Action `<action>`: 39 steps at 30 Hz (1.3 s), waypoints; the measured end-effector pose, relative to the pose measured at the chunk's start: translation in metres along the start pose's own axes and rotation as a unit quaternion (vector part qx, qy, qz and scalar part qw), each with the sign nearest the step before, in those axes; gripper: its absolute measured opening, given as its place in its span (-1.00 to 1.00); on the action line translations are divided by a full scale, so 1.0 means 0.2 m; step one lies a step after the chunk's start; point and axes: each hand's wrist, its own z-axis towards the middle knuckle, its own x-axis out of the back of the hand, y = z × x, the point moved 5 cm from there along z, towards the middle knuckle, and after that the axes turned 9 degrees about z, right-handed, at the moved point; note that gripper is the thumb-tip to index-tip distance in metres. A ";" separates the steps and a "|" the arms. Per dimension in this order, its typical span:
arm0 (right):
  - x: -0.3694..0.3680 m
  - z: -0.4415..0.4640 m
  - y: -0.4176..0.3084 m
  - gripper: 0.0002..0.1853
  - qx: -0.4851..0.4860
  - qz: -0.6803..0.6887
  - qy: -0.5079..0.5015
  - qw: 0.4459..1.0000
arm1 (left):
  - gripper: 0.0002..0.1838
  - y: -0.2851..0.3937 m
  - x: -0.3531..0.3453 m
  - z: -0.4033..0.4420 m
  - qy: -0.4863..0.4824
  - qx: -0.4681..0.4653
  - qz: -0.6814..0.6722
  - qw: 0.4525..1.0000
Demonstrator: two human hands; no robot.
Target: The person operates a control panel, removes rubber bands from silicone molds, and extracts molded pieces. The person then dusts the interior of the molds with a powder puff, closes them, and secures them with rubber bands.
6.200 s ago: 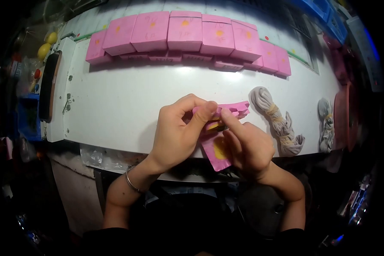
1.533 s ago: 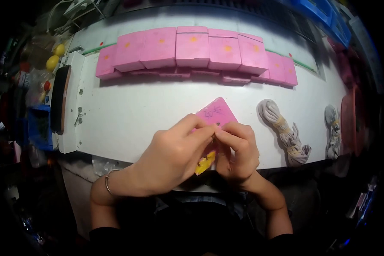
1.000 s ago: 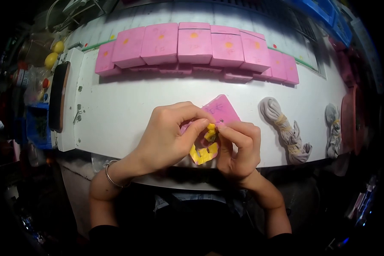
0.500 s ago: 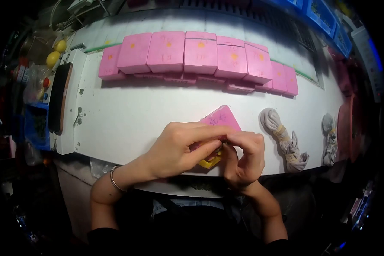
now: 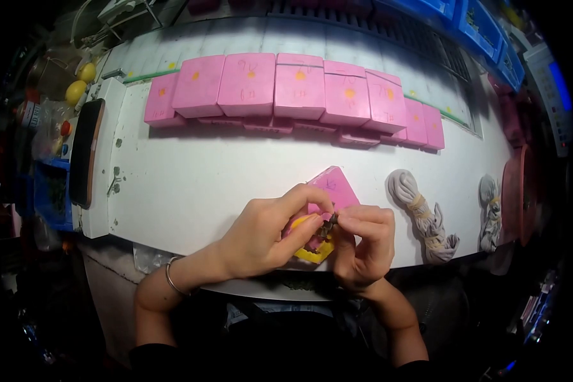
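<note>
Low in the middle, a pink block (image 5: 339, 191) with handwriting on it lies at an angle on the white table. At its near end sits a yellow-edged part (image 5: 311, 254) with a hollow, partly covered by my fingers. Above that hollow is a small dark piece (image 5: 328, 226), too small to name. My left hand (image 5: 261, 232) pinches it from the left with thumb and forefinger. My right hand (image 5: 367, 245) has its thumb and fingertips closed on the piece's right side.
A row of pink blocks (image 5: 247, 83) stands across the back of the white table (image 5: 191, 184). Tied grey cloth bundles (image 5: 420, 213) lie on the right. A phone (image 5: 88, 153) leans at the left edge. Blue bins (image 5: 477, 25) hang at upper right.
The fingers of my left hand have lifted and parted somewhat, so the dark piece and the yellow part show more. The whole view has shifted slightly, with the table lower.
</note>
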 end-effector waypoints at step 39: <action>0.03 -0.02 0.03 -0.77 -0.070 0.092 0.060 0.992 | -0.81 -0.02 -0.01 -0.05 0.039 -0.082 0.005 0.996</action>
